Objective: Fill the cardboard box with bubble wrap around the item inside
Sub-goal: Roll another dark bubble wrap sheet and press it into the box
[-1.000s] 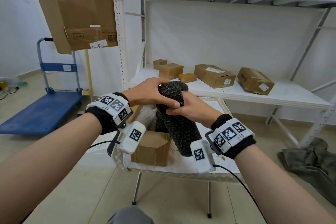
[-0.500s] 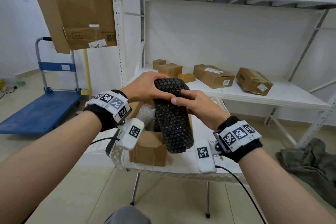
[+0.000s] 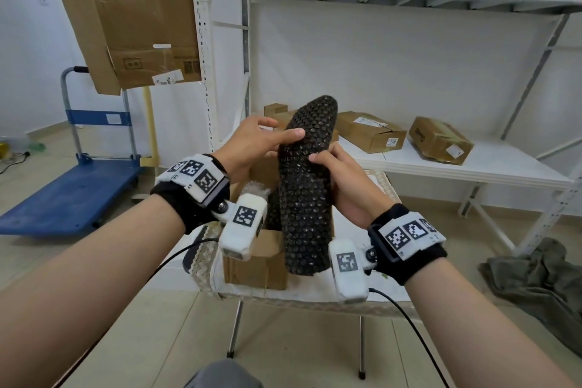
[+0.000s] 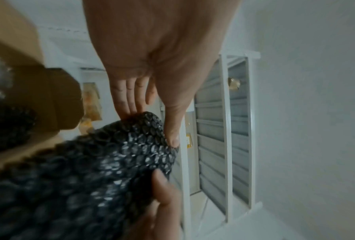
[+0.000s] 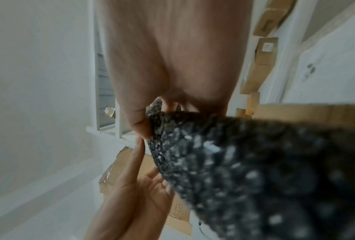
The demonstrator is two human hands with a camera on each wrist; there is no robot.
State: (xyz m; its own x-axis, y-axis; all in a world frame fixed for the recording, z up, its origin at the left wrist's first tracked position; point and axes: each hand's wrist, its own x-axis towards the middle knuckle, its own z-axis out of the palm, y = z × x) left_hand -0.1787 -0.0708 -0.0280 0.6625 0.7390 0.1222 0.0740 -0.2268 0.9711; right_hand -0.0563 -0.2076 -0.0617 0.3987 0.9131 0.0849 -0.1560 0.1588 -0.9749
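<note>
The black bubble wrap (image 3: 307, 186) is held upright in front of the person, above the open cardboard box (image 3: 255, 264) that stands on the small table (image 3: 315, 293). Its lower end hangs down in front of the box's right part. Holding the sheet high keeps it clear of the box rim, probably so it can be straightened or refolded before it goes in.

The right hand (image 3: 343, 186) grips the right edge at mid-height, thumb on the near face and fingers curled behind, and appears to carry the sheet's weight. The left hand (image 3: 252, 145) has its fingers extended; the thumb lies across the near face near the top and the fingertips touch the far side, a light hold that steadies the upper end.

Inside the box, a pale bubble-wrapped bundle (image 3: 253, 190) shows at the left, likely the item. A dark mass beside it, between the bundle and the raised sheet, cannot be identified. The box is judged only partly filled; the sheet is not yet inside.
</note>
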